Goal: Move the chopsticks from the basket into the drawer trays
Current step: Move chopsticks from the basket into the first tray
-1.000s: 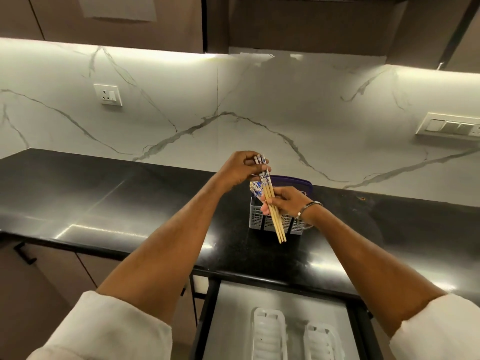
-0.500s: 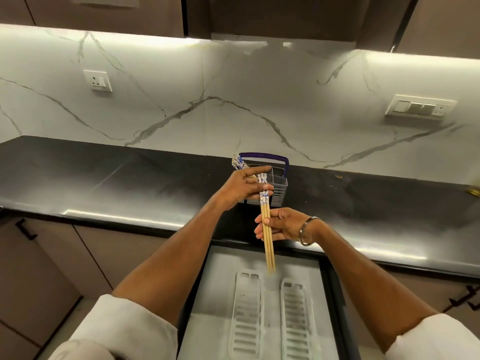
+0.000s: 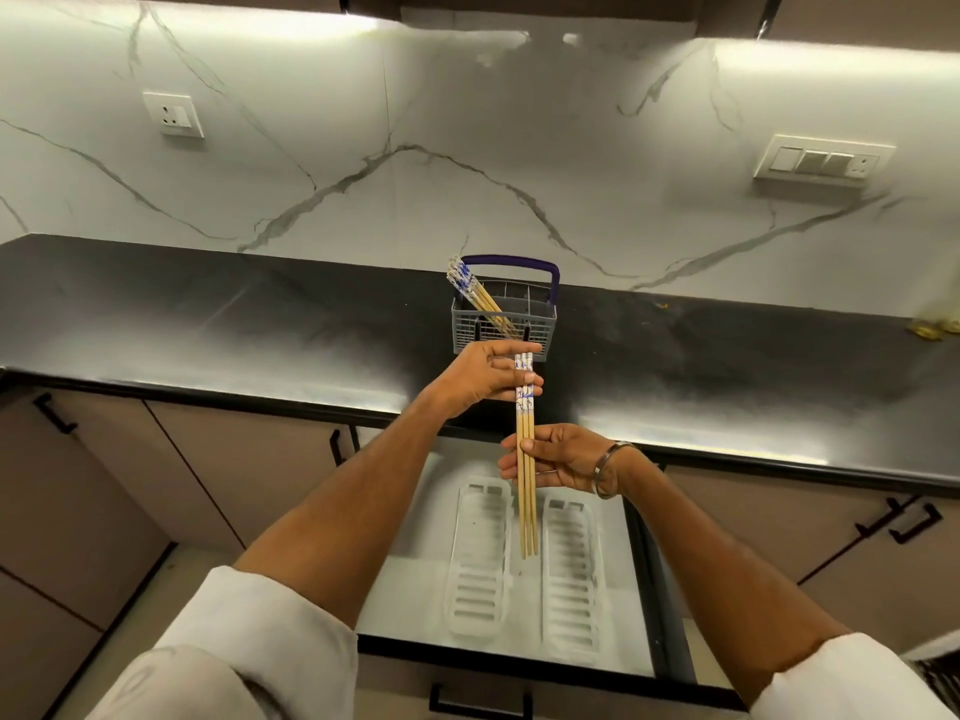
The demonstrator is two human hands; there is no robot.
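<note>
Chopsticks (image 3: 525,475), a small bundle of pale wood with blue-and-white patterned tops, hang nearly upright over the open drawer (image 3: 400,579), held between both hands. From where I stand, the left hand (image 3: 480,379) reaches forward on an outstretched bare forearm and pinches the patterned upper ends, thumb on top and fingers curled behind, just in front of the basket (image 3: 504,324). The right hand (image 3: 563,459), with a metal bangle (image 3: 610,470) at the wrist, comes in from the right, lower down and nearer the person; its fingers wrap loosely around the middle of the sticks, palm turned toward the left. The plain tips point down between two white slatted trays (image 3: 480,563) lying side by side in the drawer, not touching either one. More chopsticks (image 3: 475,296) lean out of the left corner of the grey basket with its blue handle, which stands on the black tabletop (image 3: 208,324) near the marble wall. White sleeves (image 3: 249,646) are pushed up both arms.
</note>
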